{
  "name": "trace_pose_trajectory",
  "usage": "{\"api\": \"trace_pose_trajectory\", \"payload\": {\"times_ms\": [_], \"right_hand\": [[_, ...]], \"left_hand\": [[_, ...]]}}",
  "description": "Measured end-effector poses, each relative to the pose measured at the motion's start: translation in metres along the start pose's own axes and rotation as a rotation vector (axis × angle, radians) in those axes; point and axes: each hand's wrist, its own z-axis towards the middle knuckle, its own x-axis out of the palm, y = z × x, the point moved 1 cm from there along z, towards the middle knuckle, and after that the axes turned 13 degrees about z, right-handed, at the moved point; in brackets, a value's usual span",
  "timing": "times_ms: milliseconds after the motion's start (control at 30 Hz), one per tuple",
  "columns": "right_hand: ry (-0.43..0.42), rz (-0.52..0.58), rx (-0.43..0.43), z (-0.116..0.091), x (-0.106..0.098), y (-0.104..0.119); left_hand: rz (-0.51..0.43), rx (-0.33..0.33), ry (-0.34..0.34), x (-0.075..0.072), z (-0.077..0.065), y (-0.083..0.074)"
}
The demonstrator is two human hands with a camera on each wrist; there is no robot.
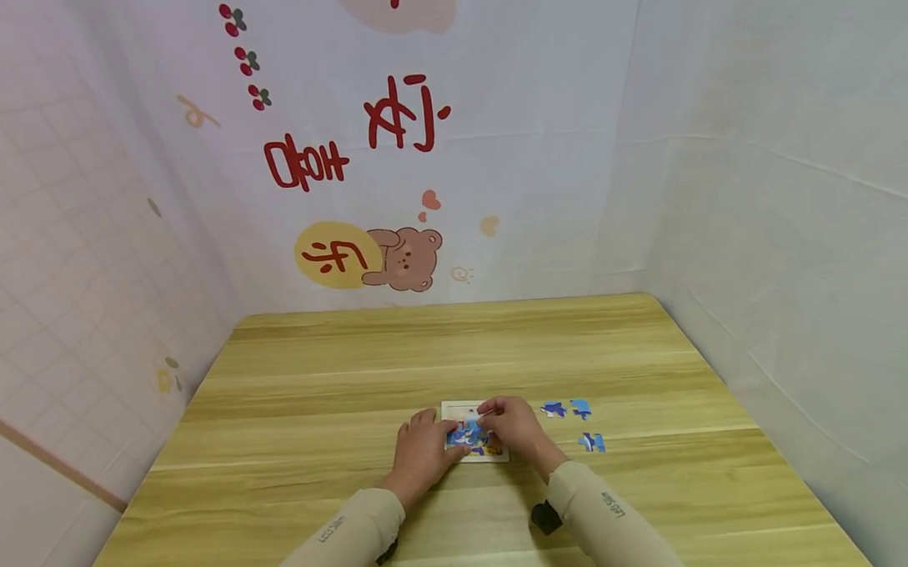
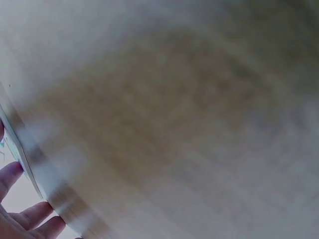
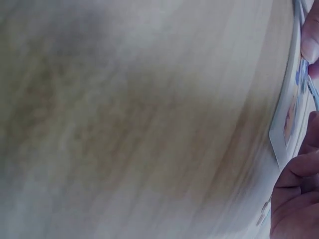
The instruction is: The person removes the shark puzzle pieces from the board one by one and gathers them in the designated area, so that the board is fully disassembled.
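A small jigsaw puzzle tray (image 1: 496, 458) with a white rim lies on the wooden table, partly filled with blue and yellow pictured pieces. My left hand (image 1: 424, 451) lies at its left side, thumb and index finger touching the tray and the other fingers spread beyond its edge. Over the tray's right part, my right hand (image 1: 517, 425) pinches a puzzle piece (image 3: 313, 91) by its edge, tilted above the picture. The right fingers cover part of the tray in the head view. In the left wrist view, the left fingers (image 2: 34, 215) show beside the tray's edge.
Three loose blue puzzle pieces lie right of the tray: one piece (image 1: 553, 409) nearest it, another piece (image 1: 581, 408) farther right, and a third piece (image 1: 591, 442) closer to me. White printed cloth walls (image 1: 541, 189) enclose the table (image 1: 337, 363) at the back and sides.
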Motion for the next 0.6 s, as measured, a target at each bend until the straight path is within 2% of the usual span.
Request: {"api": "trace_pose_trajectory", "payload": {"times_ms": [167,333,600], "right_hand": [[-0.034,0.027,-0.023,-0.001,-0.01,-0.002],[-0.087,0.003,-0.043,-0.002,-0.024,-0.005],[-0.132,0.039,-0.014,-0.01,-0.045,-0.009]], "left_hand": [[-0.003,-0.01,0.01,0.002,0.001,0.0],[-0.001,-0.01,0.01,0.002,0.002,0.0],[-0.019,-0.025,0.023,0.002,0.001,-0.001]]}}
